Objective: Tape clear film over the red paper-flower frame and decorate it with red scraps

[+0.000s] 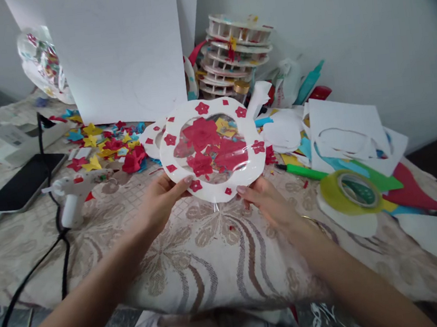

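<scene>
Between my two hands is a white scalloped paper frame with a clear plastic window, tilted up above the table. Small red paper flowers and diamonds dot its rim. Large red flower shapes and a yellow one show at the window; whether they lie inside it or behind it I cannot tell. My left hand pinches the lower left rim, thumb on the front. The lower right rim is gripped by my right hand. Just behind the frame's left side sits another white piece with red marks.
To the left are a white glue gun, a black cable and a phone. Paper stars lie heaped behind. Yellow tape, a green marker and cut paper lie right. A tiered white stack stands behind.
</scene>
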Demonstrator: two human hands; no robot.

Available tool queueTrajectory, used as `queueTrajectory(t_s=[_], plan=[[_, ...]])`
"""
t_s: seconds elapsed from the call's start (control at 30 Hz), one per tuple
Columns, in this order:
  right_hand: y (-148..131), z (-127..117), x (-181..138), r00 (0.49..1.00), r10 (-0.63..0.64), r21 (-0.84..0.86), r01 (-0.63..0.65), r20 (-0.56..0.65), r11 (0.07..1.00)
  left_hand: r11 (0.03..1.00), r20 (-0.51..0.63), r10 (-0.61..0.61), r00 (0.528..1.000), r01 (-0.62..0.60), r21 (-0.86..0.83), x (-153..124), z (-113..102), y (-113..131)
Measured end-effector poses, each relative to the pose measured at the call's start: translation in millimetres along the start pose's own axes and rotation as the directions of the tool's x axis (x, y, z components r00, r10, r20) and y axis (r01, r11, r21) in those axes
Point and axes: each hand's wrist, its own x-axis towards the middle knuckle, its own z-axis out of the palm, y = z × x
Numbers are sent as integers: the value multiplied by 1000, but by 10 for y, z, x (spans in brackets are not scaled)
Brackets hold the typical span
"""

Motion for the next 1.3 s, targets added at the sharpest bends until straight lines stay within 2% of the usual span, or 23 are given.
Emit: queueTrajectory(t_s=[0.2,0.33,0.43,0.63,0.83,1.03,1.3], plan=[[106,57,25,998,-10,-35,8,-63,999,999,-11,15,1000,-15,39,-21,18,-5],[132,-12,25,998,-50,-73,48,-26,996,997,3,16,1000,-16,76,-11,-12,-15],[118,-84,15,999,-30,-124,24,-42,992,999,19,10,1000,-11,52,3,-38,-17],[52,-191,31,999,-2,74,-1,37,997,999,12,-2,1000,2,42,7,-42,-11],[19,-247,52,998,-45,86,48,-42,995,999,7,-29,1000,28,44,6,-35,-22],[-2,-216,40,998,-53,34,54,-28,998,999,24,-37,999,37,2,-3,-50,-17],[49,-179,65,988,-78,44,84,-130,995,999,84,-35,996,38,-34,-16,-25,-42]])
